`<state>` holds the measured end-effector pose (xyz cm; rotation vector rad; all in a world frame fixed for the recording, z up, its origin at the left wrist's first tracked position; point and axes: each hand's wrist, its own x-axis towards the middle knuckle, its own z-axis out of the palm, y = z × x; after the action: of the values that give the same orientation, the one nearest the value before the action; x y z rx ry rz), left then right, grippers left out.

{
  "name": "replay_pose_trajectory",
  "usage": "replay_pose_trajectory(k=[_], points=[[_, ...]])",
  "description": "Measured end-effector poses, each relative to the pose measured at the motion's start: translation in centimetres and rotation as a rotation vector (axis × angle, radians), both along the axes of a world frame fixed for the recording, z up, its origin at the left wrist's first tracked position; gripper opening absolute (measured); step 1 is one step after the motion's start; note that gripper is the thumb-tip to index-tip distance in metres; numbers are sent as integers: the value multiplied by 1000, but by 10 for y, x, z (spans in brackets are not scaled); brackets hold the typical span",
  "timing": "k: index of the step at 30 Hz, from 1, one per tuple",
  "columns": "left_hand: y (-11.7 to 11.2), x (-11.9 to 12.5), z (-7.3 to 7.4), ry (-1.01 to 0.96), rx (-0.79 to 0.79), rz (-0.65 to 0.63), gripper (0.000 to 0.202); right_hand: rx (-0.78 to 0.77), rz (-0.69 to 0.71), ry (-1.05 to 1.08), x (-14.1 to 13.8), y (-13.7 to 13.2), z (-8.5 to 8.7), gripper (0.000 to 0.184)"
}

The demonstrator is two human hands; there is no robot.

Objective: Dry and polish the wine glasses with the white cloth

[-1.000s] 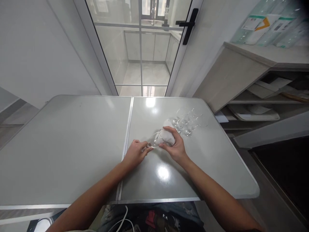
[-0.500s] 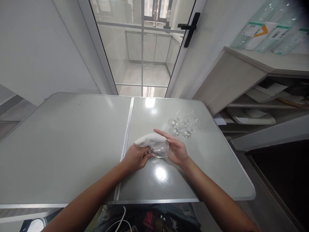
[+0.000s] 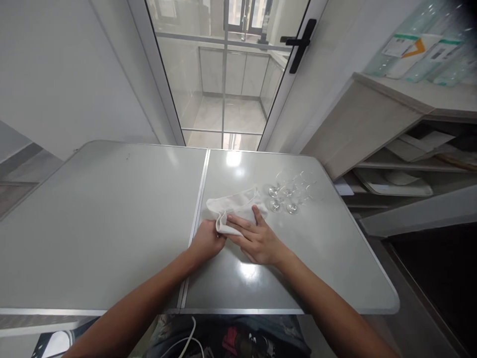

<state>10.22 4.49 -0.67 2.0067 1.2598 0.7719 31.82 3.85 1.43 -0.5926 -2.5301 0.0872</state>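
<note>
My left hand (image 3: 207,241) is closed at the left end of a wine glass, which showed clear half a second ago and is now hidden by the cloth and my hands. A white cloth (image 3: 231,201) drapes over the glass, its far part spread out past my fingers. My right hand (image 3: 257,242) presses the cloth around the glass from the right, its fingers lying over the fabric and pointing left. Beyond it, to the right, several clear stemmed glasses (image 3: 292,206) stand close together on the table.
The grey table (image 3: 112,223) has a metal seam (image 3: 199,191) left of centre. Behind it is a glass door (image 3: 223,74) with a black handle (image 3: 302,44). At right stands a shelf unit (image 3: 395,99) with plastic bottles (image 3: 421,54) on top. A white cable (image 3: 189,338) hangs near my lap.
My right hand has turned over and moved left across the glass, bringing cloth over its near side. The bowl, visible before, is covered now. My left hand stays in nearly the same place.
</note>
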Motion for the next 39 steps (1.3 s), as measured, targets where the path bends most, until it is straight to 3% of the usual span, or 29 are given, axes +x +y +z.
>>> replay_pose_trajectory(k=[2, 4, 6, 9, 13, 15, 17, 20, 22, 25, 29, 32, 35, 39], points=[[-2, 2, -4, 75, 183, -64, 11, 57, -45, 6, -1, 0, 6, 42], [-3, 4, -5, 130, 345, -116, 14, -1, -98, 104, -2, -1, 11, 38], [-4, 4, -4, 162, 460, -185, 17, -163, -140, 269, -2, -3, 13, 33], [-5, 4, -3, 176, 506, -288, 16, -562, -182, 515, 1, -3, 13, 28], [-6, 3, 0, 96, 337, -246, 22, -1116, -182, 968, 2, -1, 8, 44], [-6, 5, 3, 2, 146, -171, 29, -1299, -153, 1167, -1, -1, 6, 48], [-6, 7, 6, -129, -76, -111, 34, -1400, -116, 1203, -6, -1, 4, 55], [-4, 10, 7, -282, -302, -90, 42, -1447, -100, 1143, -15, -3, -2, 69], [-5, 12, 5, -255, -319, -77, 41, -1437, -84, 1111, -22, -5, -9, 76], [-10, 15, 0, -141, -201, -80, 25, -1340, -88, 1082, -30, -7, -18, 79], [-19, 21, -3, -101, -41, -195, 38, -1227, -124, 999, -31, -7, -21, 66], [-18, 21, -8, -80, -15, -234, 30, -1190, -162, 950, -30, -6, -18, 57], [-13, 17, -14, -28, 6, -167, 16, -1174, -191, 956, -29, -6, -17, 52], [-8, 8, -6, 27, 68, 14, 23, -1141, -300, 1018, -26, -3, -19, 46]])
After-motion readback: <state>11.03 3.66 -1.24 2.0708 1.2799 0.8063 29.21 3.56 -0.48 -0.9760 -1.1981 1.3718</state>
